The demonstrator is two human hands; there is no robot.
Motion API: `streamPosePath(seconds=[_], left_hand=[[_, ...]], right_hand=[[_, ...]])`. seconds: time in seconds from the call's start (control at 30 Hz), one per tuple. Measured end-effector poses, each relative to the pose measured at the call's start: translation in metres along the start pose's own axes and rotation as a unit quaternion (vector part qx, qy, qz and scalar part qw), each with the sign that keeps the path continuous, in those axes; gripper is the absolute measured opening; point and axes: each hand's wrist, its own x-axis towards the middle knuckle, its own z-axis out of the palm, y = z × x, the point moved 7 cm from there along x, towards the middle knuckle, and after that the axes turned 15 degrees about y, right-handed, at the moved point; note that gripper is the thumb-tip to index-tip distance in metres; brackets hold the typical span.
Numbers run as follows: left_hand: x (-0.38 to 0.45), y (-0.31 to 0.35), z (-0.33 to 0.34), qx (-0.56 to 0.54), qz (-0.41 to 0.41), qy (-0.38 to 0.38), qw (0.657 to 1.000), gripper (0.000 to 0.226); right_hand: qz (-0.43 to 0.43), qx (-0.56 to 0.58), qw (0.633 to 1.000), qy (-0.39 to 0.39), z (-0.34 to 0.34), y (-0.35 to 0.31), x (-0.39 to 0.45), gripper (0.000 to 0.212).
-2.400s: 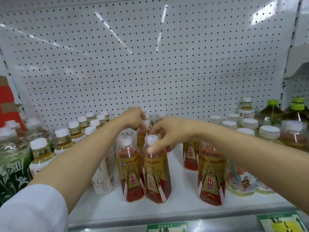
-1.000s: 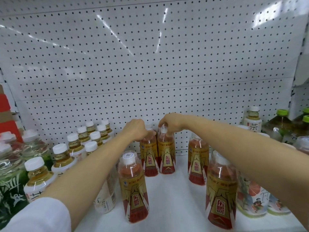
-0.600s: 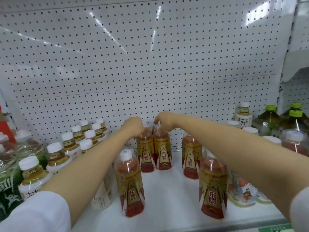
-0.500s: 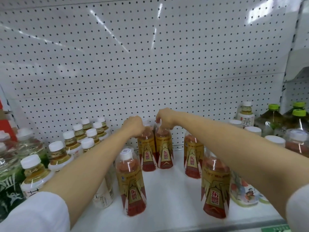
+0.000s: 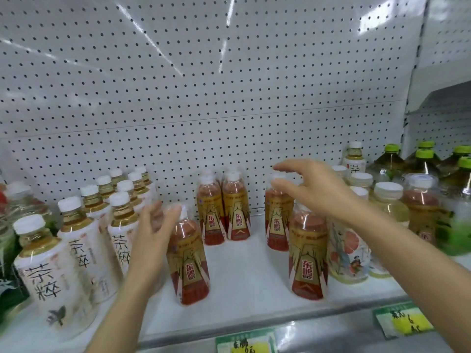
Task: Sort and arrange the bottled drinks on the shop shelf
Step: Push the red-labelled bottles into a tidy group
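Five red-and-gold bottles stand upright on the white shelf (image 5: 244, 281), and the front-left bottle (image 5: 188, 261) serves as the landmark. Behind it, against the pegboard (image 5: 204, 85), a pair of red bottles (image 5: 223, 210) stands side by side, touching. To its right, well apart, is the front-right bottle (image 5: 308, 253), with one more red bottle (image 5: 276, 217) just behind that. The left hand (image 5: 154, 240) sits just beside the landmark's left shoulder, fingers straight and spread, holding nothing; blur hides whether it touches. The right hand (image 5: 313, 187) hovers over the cap of the rear right bottle, thumb and fingers apart in a loose curve, gripping nothing. White-labelled tea bottles (image 5: 76, 240) crowd to the landmark's left. The step in hand looks like reaching for the next red bottles to line up; the next move probably calls for closing on the caps and sliding each bottle back into a row with the pair.
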Motion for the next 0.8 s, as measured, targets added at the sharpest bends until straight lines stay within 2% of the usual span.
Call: streamPosePath(seconds=[0.07,0.13,0.3,0.4,0.53,0.73,0.8], left_hand=[[-0.023,-0.021,0.000,-0.007,-0.026,-0.002,1.000,0.095],[-0.032,-0.039,0.002,0.032,-0.026,0.002,0.999,0.096],[-0.047,-0.075,0.008,0.083,-0.034,-0.020,0.996,0.087],[-0.045,-0.082,0.007,0.089,-0.028,-0.013,0.996,0.078],[-0.035,-0.086,0.022,0.087,-0.023,-0.036,0.995,0.071],[-0.024,-0.086,0.047,0.097,-0.021,-0.074,0.992,0.070],[-0.022,-0.094,0.045,0.124,-0.022,-0.086,0.988,0.073]], right_hand=[[0.017,-0.002,0.999,0.033,-0.008,0.012,-0.026,0.059],[0.046,-0.008,0.998,0.039,-0.004,0.024,-0.045,0.070],[0.137,0.118,0.980,0.086,0.020,0.032,-0.087,0.111],[0.162,0.113,0.975,0.098,0.035,0.037,-0.110,0.133],[0.175,0.100,0.973,0.115,0.046,0.043,-0.114,0.126],[0.197,0.194,0.960,0.033,0.099,0.029,-0.084,0.093],[0.205,0.187,0.961,0.013,0.114,0.034,-0.078,0.084]])
